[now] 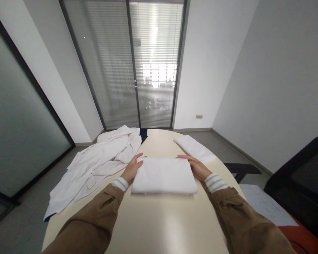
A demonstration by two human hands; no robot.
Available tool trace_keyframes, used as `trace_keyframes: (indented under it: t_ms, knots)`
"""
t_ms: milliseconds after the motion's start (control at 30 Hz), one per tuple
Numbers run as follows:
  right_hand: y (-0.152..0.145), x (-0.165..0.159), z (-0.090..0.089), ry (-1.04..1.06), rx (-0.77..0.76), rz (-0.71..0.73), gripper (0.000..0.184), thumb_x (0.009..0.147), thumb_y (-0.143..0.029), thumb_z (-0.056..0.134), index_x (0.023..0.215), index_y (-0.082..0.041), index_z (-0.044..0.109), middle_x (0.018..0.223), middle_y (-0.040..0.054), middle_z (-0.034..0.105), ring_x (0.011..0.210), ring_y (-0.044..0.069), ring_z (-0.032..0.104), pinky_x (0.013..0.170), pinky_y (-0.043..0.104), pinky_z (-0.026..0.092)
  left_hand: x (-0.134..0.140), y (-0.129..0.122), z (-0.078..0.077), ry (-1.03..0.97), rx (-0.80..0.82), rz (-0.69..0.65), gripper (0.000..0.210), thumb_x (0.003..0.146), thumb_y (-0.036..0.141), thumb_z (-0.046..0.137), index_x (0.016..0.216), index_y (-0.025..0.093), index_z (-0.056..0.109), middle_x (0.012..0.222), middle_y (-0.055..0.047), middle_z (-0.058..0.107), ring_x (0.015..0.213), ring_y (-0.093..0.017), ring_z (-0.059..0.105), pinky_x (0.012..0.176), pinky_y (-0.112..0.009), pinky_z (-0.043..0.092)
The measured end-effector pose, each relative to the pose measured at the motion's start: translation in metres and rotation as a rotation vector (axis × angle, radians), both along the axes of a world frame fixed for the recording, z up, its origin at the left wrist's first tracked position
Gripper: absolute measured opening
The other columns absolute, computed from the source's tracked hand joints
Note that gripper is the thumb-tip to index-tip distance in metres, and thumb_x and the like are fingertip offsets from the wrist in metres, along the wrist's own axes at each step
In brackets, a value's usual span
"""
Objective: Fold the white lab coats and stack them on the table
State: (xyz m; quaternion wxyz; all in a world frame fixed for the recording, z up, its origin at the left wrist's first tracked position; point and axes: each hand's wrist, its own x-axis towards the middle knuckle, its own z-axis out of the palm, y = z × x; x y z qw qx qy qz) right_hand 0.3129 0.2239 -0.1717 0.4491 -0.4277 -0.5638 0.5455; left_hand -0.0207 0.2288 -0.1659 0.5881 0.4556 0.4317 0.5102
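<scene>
A folded white garment (pixel 164 176) lies as a neat rectangle in front of me on the table; its exact kind does not show. At its left far corner, my left hand (pixel 133 167) grips it, thumb on top and fingers partly hidden behind the edge. My right hand (pixel 198 168) is closed around the right far corner, with fingertips along the back edge. Left of my left hand, loose white clothes (pixel 103 158) are spread in a crumpled heap with dark blue cloth (pixel 143 134) showing beneath. Beyond my right hand sits another folded white garment (pixel 194 146).
The round cream table (pixel 159 222) has its curved edge at both sides. A black chair (pixel 299 180) with an armrest stands close on the right, papers (pixel 265 203) lying on its seat. A glass door with blinds (pixel 153 70) is behind the table.
</scene>
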Motion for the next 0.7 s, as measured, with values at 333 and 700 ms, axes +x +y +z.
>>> trace_keyframes:
  t_ms: [333,700]
  knots:
    - [-0.033,-0.034,0.053,-0.583,0.591,0.076,0.045,0.097,-0.052,0.046,0.122,-0.023,0.07,0.13,0.0108,0.066,0.135,0.03,0.048,0.118,0.051,0.027,0.034,-0.039,0.028,0.941,0.687,-0.078,0.055,0.089,0.031,0.057,0.143,0.018,0.05,0.159,-0.015,0.032,0.149,-0.032,0.023,0.121,-0.049,0.018]
    - [-0.055,-0.068,0.03,-1.179,0.408,0.188,0.083,0.088,-0.074,0.042,0.157,-0.033,0.023,0.165,0.0049,0.017,0.151,0.041,0.005,0.118,0.064,0.004,0.044,-0.06,0.009,1.31,0.555,-0.144,0.063,0.095,0.047,0.048,0.153,0.027,0.037,0.163,-0.014,0.023,0.149,-0.045,0.011,0.112,-0.07,0.009]
